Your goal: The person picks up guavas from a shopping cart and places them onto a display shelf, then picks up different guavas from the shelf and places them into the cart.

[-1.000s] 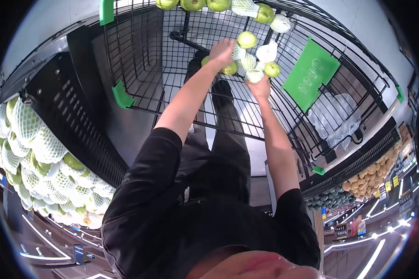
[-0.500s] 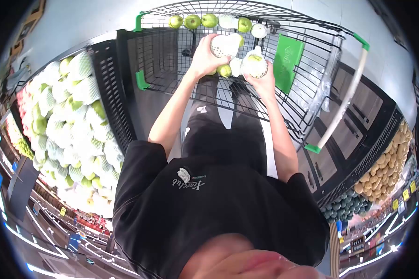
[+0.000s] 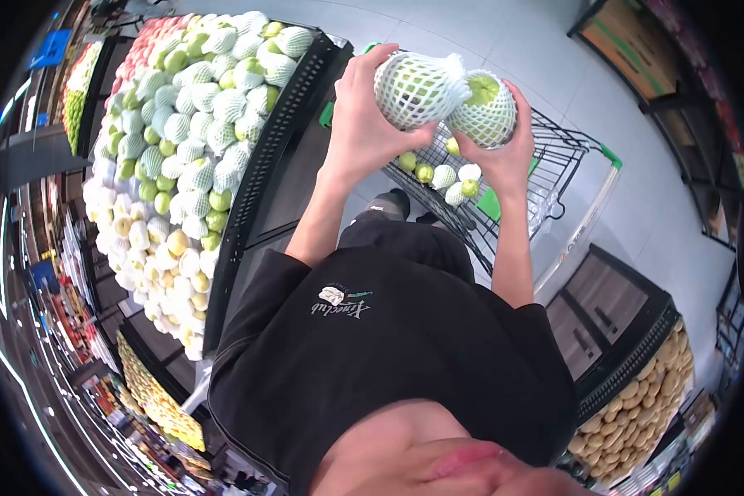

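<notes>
My left hand (image 3: 357, 124) is wrapped round a green guava in a white foam net (image 3: 413, 89), its thumb underneath. My right hand (image 3: 504, 153) holds a second netted guava (image 3: 483, 112), whose bare green top shows through the net's opening. The two fruits are side by side, their nets touching or nearly so, raised above a black wire shopping cart (image 3: 546, 186). Inside the cart lie several guavas, some bare like the green one (image 3: 424, 173) and some netted like the white one (image 3: 443, 176).
At the left, a sloped display (image 3: 198, 116) is heaped with netted green fruit behind a black slotted edge (image 3: 264, 165). A bin of brown potatoes (image 3: 636, 405) stands at lower right. The cart's pale handle (image 3: 583, 227) is on the right; dark shelving (image 3: 661, 91) stands beyond.
Both hands have risen out of the cart with the netted guavas, closer to the camera and nearer each other. The view has turned, so the fruit display appears higher and more central.
</notes>
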Action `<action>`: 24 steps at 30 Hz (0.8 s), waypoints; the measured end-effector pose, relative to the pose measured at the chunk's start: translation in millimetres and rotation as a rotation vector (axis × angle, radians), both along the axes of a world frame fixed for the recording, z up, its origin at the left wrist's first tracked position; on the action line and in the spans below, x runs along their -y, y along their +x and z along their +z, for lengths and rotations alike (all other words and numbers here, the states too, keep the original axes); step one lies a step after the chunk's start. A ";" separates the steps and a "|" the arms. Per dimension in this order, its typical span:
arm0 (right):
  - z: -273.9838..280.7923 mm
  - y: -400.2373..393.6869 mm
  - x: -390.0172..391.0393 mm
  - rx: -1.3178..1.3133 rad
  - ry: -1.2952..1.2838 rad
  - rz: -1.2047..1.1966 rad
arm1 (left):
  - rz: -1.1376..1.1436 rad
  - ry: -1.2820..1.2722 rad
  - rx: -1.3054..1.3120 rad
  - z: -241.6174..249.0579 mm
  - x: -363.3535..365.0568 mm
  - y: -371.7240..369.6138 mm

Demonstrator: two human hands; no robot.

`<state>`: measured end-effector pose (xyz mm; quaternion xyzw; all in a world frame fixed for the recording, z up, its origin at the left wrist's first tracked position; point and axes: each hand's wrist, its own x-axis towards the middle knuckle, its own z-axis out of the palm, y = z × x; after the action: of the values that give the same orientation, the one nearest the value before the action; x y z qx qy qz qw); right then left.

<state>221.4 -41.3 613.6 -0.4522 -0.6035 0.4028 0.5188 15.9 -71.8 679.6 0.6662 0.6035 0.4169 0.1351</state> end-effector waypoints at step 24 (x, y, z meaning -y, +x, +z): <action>130.0 -265.3 145.1 -0.052 0.587 0.603 | 0.595 0.547 0.200 59.3 282.6 -198.8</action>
<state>-43.9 -186.4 743.6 -0.0780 -0.7848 0.3587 0.4993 -182.9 -354.4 738.9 0.4304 0.6206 0.6452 -0.1151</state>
